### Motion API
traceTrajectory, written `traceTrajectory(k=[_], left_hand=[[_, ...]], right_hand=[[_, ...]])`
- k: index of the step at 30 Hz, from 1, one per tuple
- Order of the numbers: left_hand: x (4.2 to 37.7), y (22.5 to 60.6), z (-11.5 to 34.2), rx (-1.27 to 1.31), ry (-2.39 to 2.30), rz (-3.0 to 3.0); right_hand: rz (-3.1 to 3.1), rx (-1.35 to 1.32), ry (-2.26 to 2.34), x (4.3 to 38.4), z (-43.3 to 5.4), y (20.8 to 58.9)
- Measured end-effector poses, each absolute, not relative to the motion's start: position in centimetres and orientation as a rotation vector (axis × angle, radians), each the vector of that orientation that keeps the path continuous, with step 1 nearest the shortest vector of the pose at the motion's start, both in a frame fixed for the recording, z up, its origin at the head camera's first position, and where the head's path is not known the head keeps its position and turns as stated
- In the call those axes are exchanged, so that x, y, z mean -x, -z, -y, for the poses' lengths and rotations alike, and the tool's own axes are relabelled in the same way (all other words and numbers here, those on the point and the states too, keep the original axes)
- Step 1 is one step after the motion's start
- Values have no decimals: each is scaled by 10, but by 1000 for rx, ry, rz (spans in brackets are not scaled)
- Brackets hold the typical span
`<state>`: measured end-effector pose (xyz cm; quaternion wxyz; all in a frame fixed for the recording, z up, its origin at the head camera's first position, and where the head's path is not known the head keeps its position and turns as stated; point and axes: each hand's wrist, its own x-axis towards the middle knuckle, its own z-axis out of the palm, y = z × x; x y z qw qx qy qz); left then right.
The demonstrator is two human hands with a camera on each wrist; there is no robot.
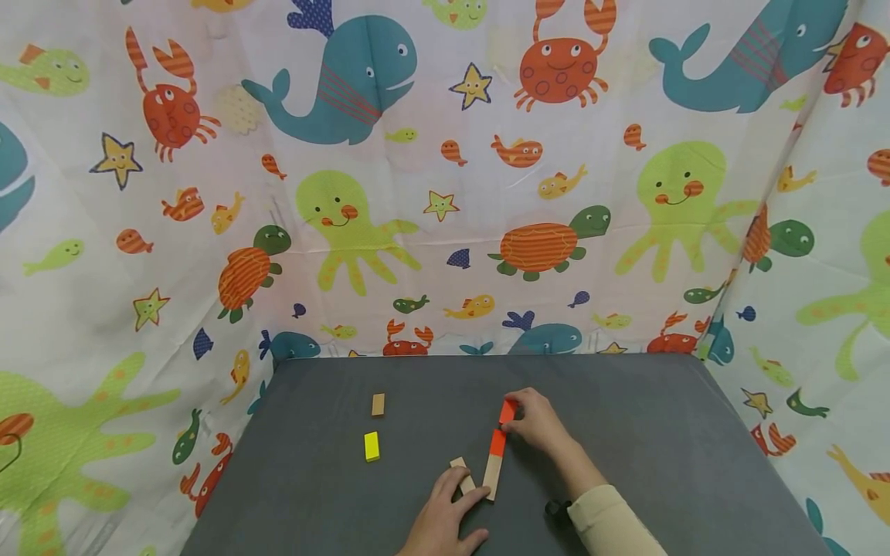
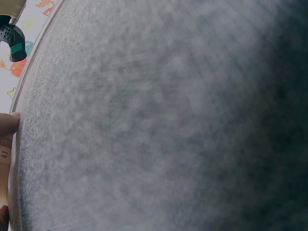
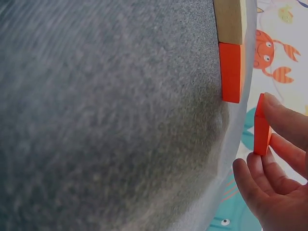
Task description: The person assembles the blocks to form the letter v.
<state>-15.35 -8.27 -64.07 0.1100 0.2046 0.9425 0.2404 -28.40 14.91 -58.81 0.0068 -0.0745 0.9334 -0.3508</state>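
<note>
In the head view my right hand (image 1: 538, 421) pinches an orange-red block (image 1: 508, 411) between thumb and finger, just past the far end of a line of blocks. The right wrist view shows this held block (image 3: 261, 127) upright, apart from the other orange-red block (image 3: 231, 72). That second block adjoins a plain wooden block (image 1: 492, 477) end to end. My left hand (image 1: 445, 513) rests at another plain wooden block (image 1: 463, 476), which lies at an angle beside the line. Two of its fingers touch near this block's ends, and the thumb lies apart from it.
Farther left on the grey table (image 1: 313, 479) lie a yellow block (image 1: 371, 446) and a small wooden block (image 1: 378, 405). A curtain (image 1: 445, 293) printed with sea animals hangs behind and beside the table. A black device (image 1: 558, 510) is at the right wrist.
</note>
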Motion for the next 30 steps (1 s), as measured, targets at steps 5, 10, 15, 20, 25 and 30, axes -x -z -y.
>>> traceTrajectory(k=[5,10,15,20,25,30], left_hand=[[153,643,84,-627,-710,-2777],[153,643,85,-634,-727,-2775],[153,642,85,-632,-727,-2775],[153,642,85,-635,-736,-2765],[154,642,86,-669,-738,-2792],[153,643,86,-692,-729,-2803]], right_hand=[[-2903,243,1092,287,-146,590],[-2902,260,1085,288,-143,594],[-2891,242,1090,289,-142,598],[-2890,249,1056,290,-142,601],[-2874,256,1059,292,-142,602],[-2866,255,1043,292,-142,603]])
